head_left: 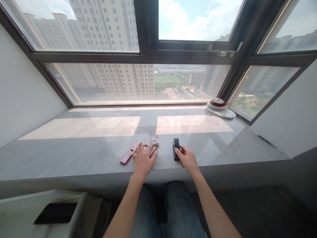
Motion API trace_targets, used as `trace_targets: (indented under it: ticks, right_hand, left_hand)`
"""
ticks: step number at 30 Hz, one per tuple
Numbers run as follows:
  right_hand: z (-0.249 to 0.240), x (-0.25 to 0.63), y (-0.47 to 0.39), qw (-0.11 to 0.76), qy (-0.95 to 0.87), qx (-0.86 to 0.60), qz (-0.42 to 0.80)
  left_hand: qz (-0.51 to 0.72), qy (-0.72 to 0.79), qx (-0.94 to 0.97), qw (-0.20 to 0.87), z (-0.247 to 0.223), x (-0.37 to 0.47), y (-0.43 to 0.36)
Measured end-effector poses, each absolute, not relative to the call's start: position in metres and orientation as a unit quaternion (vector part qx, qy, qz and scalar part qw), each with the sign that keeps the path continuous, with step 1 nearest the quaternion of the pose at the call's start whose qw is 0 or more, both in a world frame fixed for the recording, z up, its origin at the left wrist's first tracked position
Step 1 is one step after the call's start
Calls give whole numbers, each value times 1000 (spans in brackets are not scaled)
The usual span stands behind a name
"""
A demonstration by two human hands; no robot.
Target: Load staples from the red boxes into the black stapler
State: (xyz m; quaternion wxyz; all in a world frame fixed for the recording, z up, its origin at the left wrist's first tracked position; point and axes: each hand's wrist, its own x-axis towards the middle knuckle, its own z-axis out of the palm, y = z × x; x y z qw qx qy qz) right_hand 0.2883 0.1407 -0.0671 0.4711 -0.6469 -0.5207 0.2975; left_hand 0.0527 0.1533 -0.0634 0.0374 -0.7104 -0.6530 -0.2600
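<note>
A black stapler [176, 148] stands on the grey stone windowsill [99, 152]. My right hand [187, 159] grips it from the right, with the thumb on its near part and the fingers along its side. To the left, my left hand [143, 162] spreads its fingers over several small red-and-white boxes. One red box [153, 151] lies between its thumb and forefinger, partly hidden; whether they touch it I cannot tell. Another box [135, 145] and a nearer red box [126, 157] lie left of the fingers. A white box with dark print [155, 140] sits just beyond the hand.
Stacked round plates or discs [218, 107] rest in the sill's far right corner. Dark-framed windows [138, 58] rise behind the sill. Below left, a black flat device [56, 213] lies on a white surface [17, 211]. My knees are under the sill's front edge.
</note>
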Motion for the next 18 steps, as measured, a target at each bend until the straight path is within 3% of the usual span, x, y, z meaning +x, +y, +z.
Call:
trace_targets:
  ticks: [7, 18]
  right_hand:
    - [-57, 307, 150, 422, -609, -628, 238]
    - [-41, 226, 177, 343, -759, -528, 169]
  left_hand:
    - [-242, -675, -697, -2, -73, 55, 166]
    - [-243, -456, -850, -107, -57, 45, 134]
